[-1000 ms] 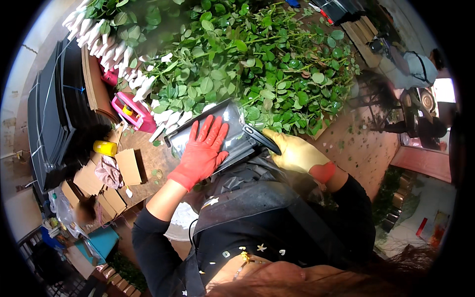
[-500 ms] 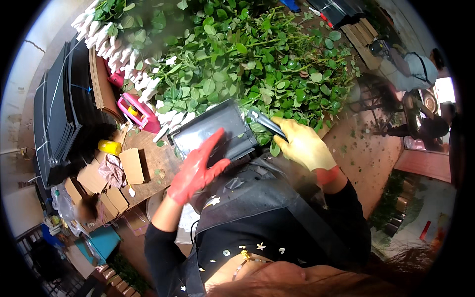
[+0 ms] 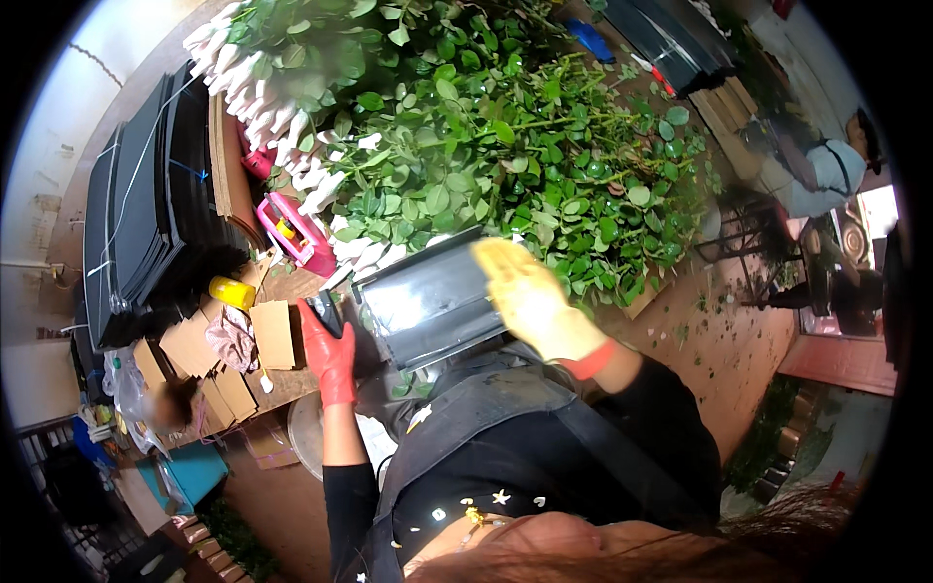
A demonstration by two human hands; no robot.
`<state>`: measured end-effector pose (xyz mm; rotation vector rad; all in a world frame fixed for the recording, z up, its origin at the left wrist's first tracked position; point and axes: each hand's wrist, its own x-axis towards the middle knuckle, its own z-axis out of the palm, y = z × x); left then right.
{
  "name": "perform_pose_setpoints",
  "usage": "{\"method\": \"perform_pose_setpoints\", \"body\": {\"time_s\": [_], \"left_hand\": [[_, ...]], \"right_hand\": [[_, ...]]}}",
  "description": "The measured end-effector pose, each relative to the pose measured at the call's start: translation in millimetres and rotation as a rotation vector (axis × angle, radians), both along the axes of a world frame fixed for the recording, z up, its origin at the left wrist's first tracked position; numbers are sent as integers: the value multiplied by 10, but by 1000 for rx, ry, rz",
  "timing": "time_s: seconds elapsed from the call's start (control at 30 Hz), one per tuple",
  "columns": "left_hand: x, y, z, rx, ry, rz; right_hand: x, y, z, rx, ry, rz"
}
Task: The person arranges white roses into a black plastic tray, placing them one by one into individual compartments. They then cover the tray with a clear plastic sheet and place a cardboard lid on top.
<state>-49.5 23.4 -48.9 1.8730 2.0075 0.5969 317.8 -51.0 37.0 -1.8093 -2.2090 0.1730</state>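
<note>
A glossy black sheet wrapper with raised folded edges lies in front of me, against the near side of a heap of leafy green stems. My right hand, in a yellow glove with a red cuff, rests flat over the wrapper's right end, fingers stretched. At the left of the wrapper, my left hand in a red glove is closed around a small black object; its kind is not clear. White sleeve-covered flower heads line the heap's left side.
Left are a strapped stack of black sheets, a pink carrier, a yellow bottle, cardboard pieces and a cloth. More dark sheets lie at the back right. Another person is far right.
My left hand has moved left off the wrapper and now grips a small black object. My right hand has let go of a dark grey object and moved left onto the wrapper.
</note>
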Motion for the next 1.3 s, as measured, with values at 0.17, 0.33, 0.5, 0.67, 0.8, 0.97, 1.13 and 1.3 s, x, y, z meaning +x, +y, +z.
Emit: {"method": "perform_pose_setpoints", "body": {"time_s": [0.17,0.33,0.5,0.67,0.8,0.97,1.13,1.3], "left_hand": [[-51,-109,-486,96,2,-83],[89,541,-152,253,-382,167],[30,1322,255,-191,-656,210],[-519,1739,-253,-265,-649,247],[-257,1560,-213,-277,-611,160],[25,1107,38,-219,38,66],[106,824,761,-309,127,-95],[786,-57,1537,-410,-478,-264]], "right_hand": [[203,-291,850,-134,332,-188],[-114,-387,1006,-259,1034,-269],[-316,-110,932,-399,819,59],[-376,-90,965,-344,716,232],[-227,-172,966,-274,730,132],[-183,-149,954,-298,692,69],[-69,-99,1111,-117,610,99],[-35,-223,1094,-217,686,-76]]}}
